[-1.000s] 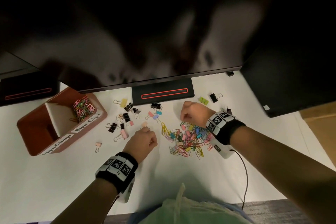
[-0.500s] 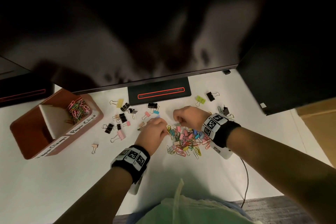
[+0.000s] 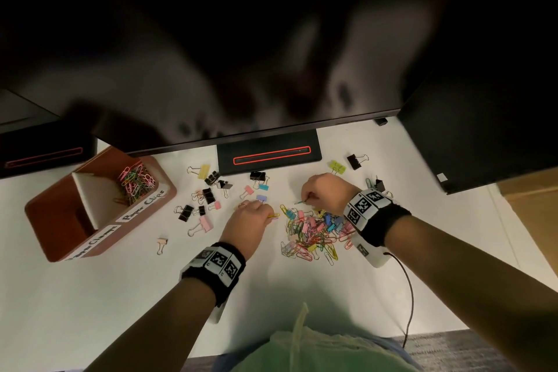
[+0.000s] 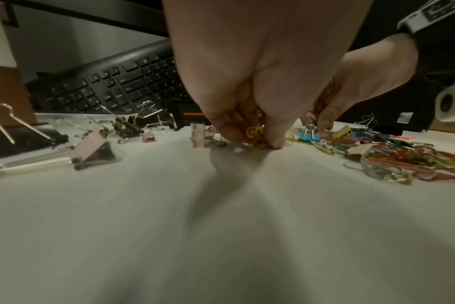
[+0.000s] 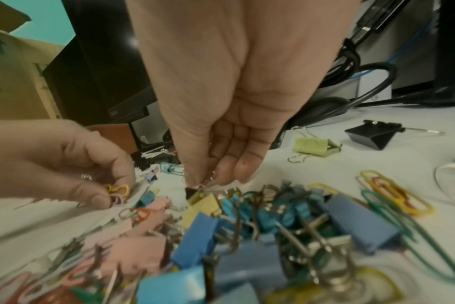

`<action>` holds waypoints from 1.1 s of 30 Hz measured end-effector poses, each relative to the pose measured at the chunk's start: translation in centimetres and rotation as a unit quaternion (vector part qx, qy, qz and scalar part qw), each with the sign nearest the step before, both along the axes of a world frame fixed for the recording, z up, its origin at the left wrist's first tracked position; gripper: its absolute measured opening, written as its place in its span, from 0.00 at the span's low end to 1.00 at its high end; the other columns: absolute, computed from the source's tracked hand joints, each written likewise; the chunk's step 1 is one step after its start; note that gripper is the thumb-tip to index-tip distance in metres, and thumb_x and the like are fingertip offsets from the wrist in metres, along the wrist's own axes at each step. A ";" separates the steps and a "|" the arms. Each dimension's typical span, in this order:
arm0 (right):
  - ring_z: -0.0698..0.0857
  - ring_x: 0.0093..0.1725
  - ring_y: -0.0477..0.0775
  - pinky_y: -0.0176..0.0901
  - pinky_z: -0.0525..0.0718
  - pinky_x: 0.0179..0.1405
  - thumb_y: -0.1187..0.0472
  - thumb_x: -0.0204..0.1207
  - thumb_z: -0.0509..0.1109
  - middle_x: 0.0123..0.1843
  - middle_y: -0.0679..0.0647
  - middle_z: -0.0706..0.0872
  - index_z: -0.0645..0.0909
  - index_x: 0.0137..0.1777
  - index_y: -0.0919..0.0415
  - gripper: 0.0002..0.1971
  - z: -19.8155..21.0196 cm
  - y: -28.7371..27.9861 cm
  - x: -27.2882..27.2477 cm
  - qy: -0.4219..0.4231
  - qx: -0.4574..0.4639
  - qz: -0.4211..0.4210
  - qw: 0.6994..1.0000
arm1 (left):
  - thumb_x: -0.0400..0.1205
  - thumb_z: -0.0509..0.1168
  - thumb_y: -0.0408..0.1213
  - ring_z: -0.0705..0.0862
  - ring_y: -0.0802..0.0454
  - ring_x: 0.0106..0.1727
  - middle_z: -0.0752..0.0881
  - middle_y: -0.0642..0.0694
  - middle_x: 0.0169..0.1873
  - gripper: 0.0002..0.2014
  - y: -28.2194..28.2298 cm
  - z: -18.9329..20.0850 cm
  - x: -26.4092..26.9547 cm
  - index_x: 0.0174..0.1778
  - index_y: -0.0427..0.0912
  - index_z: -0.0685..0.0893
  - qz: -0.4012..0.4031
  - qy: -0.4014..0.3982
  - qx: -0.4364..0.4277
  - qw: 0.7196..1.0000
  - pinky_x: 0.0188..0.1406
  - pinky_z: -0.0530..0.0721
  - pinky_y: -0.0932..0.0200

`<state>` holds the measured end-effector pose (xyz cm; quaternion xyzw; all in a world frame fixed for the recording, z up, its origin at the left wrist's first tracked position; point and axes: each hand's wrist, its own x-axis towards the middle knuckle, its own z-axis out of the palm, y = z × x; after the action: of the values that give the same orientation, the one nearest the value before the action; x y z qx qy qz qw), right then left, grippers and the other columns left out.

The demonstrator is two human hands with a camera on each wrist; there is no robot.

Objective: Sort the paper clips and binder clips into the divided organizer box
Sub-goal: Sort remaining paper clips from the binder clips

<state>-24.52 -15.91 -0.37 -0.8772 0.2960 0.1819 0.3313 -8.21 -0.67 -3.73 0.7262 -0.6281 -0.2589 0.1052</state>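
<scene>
A mixed pile of coloured paper clips and binder clips [image 3: 314, 233] lies on the white desk. My left hand [image 3: 268, 214] is at the pile's left edge and pinches yellow paper clips [image 4: 256, 136] against the desk. At the pile's far edge my right hand [image 3: 306, 198] pinches a small clip by its silver wire [image 5: 211, 182]; I cannot tell which kind. The brown organizer box [image 3: 163, 199] stands at the left. Paper clips [image 3: 136, 181] lie in its far compartment, and the near compartment looks dark and bare. Loose binder clips [image 3: 206, 198] lie between box and hands.
A monitor overhangs the desk's far side, its black stand base [image 3: 268, 154] behind the clips. A keyboard [image 4: 117, 86] sits under it. More binder clips [image 3: 353, 160] lie at the far right. A cable [image 3: 409, 296] trails off the near edge; a black case [image 3: 483, 145] stands at the right.
My left hand has moved right from the loose binder clips to the pile's left edge and now pinches yellow paper clips. The right hand has stayed at the pile's far edge.
</scene>
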 end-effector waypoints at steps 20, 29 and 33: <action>0.83 0.54 0.57 0.49 0.81 0.57 0.64 0.77 0.67 0.53 0.58 0.86 0.85 0.53 0.62 0.08 7.5 8.3 22.6 -0.250 -0.020 0.033 0.968 | 0.78 0.69 0.40 0.84 0.49 0.40 0.88 0.45 0.39 0.03 7.5 10.8 20.2 0.43 0.45 0.84 0.409 0.037 -0.117 0.904 0.46 0.82 0.54; 0.82 0.61 0.56 0.45 0.79 0.65 0.62 0.79 0.66 0.64 0.58 0.81 0.79 0.67 0.60 0.16 6.0 11.4 27.3 -0.191 -0.015 0.022 0.981 | 0.79 0.67 0.34 0.85 0.52 0.54 0.87 0.45 0.54 0.13 8.1 9.2 22.0 0.59 0.39 0.84 0.341 0.110 -0.033 0.933 0.60 0.81 0.58; 0.83 0.47 0.49 0.42 0.83 0.52 0.61 0.79 0.67 0.53 0.53 0.82 0.83 0.57 0.58 0.09 5.0 9.7 20.5 -0.287 -0.051 -0.026 0.956 | 0.79 0.67 0.35 0.83 0.64 0.47 0.84 0.56 0.48 0.09 9.6 10.5 18.8 0.54 0.47 0.85 0.268 0.136 -0.118 0.946 0.51 0.80 0.72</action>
<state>-4.03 -6.19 4.66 -0.9001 0.2201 -0.1016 0.3620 10.63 8.97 6.81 0.8081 -0.4161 -0.2417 0.3398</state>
